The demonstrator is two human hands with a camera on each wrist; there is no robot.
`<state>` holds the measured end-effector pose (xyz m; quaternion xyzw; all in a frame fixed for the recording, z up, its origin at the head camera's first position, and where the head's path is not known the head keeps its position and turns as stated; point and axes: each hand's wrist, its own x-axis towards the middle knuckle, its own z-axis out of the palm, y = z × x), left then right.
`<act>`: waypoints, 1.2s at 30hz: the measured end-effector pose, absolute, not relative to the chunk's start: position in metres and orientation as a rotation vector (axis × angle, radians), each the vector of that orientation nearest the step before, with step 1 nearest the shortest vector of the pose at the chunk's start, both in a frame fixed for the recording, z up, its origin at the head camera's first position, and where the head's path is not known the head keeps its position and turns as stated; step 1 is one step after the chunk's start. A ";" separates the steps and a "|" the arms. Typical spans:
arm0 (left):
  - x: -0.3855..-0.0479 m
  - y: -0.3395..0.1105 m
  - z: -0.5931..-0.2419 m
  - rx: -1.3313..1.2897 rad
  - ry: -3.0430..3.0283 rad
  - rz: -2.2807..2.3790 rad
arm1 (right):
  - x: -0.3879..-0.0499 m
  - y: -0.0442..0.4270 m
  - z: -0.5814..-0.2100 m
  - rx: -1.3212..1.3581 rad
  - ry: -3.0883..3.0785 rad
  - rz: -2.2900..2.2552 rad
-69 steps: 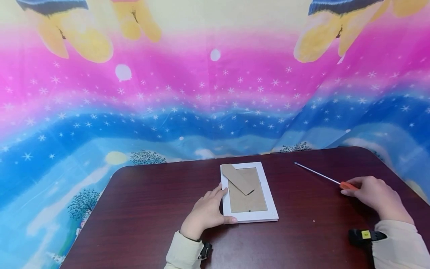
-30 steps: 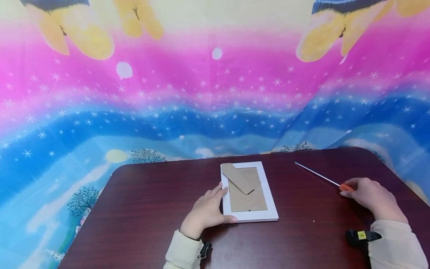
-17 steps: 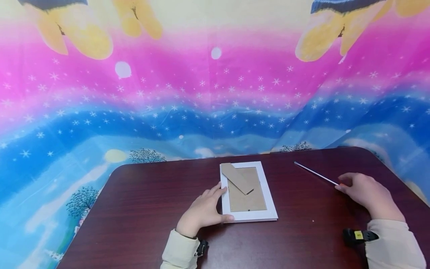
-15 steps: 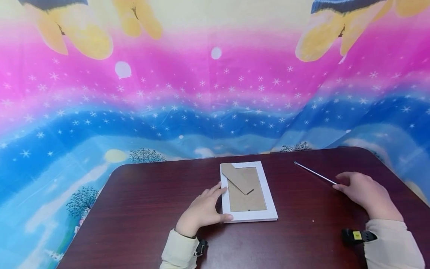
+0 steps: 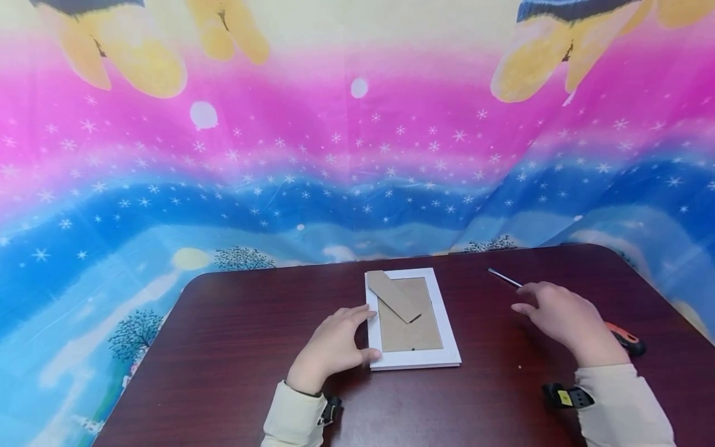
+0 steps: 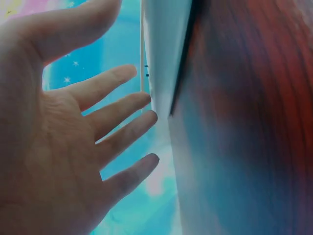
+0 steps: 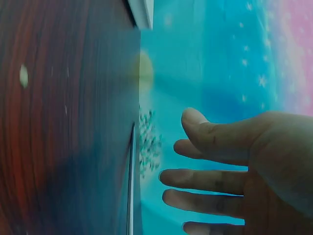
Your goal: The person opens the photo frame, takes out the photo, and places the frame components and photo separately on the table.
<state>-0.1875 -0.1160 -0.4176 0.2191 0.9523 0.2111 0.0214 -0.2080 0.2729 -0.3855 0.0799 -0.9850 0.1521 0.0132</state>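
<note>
A white picture frame (image 5: 445, 323) lies back side up, its brown backing (image 5: 404, 340) and slanted stand leg (image 5: 393, 299) showing. At its left edge is my left hand (image 5: 326, 351), fingers extended and thumb apart. The left wrist view shows that palm (image 6: 58, 147) facing the frame's side (image 6: 164, 54); whether a fingertip touches I cannot tell. My right hand (image 5: 561, 316) is over the screwdriver, fingers loosely extended and holding nothing. The screwdriver's orange and black handle (image 5: 628, 340) shows behind that wrist, its tip pointing away to the left. In the right wrist view its shaft (image 7: 131, 186) lies beside the fingers.
Both things lie on a dark red wooden table (image 5: 240, 347) with rounded far corners. A colourful snowflake cloth (image 5: 313, 161) hangs behind it. A tiny pale speck (image 5: 520, 367) is on the tabletop right of the frame.
My right hand has let go of the screwdriver's handle and moved left over the shaft. The screwdriver stays in place. My left hand has shifted slightly left along the frame's edge.
</note>
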 end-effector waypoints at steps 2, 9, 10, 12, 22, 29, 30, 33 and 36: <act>-0.187 -0.115 -0.418 0.686 2.971 0.628 | -0.207 0.263 -0.386 0.286 -3.055 0.461; -0.187 -0.118 -0.418 0.696 3.025 0.563 | -0.203 0.235 -0.388 0.405 -3.010 0.422; -0.187 -0.118 -0.418 0.704 3.025 0.560 | -0.202 0.231 -0.389 0.418 -3.004 0.410; -0.187 -0.118 -0.417 0.705 3.020 0.552 | -0.201 0.225 -0.389 0.450 -2.988 0.376; -0.177 -0.114 -0.411 0.570 2.990 0.481 | -0.186 0.186 -0.390 0.577 -2.987 0.297; -0.173 -0.106 -0.405 0.560 2.982 0.497 | -0.178 0.168 -0.393 0.639 -3.027 0.305; -0.172 -0.105 -0.405 0.554 2.978 0.499 | -0.177 0.166 -0.393 0.644 -3.031 0.312; -0.171 -0.102 -0.406 0.538 2.966 0.489 | -0.175 0.163 -0.395 0.658 -3.028 0.314; -0.171 -0.099 -0.407 0.540 2.962 0.454 | -0.175 0.162 -0.397 0.666 -3.019 0.299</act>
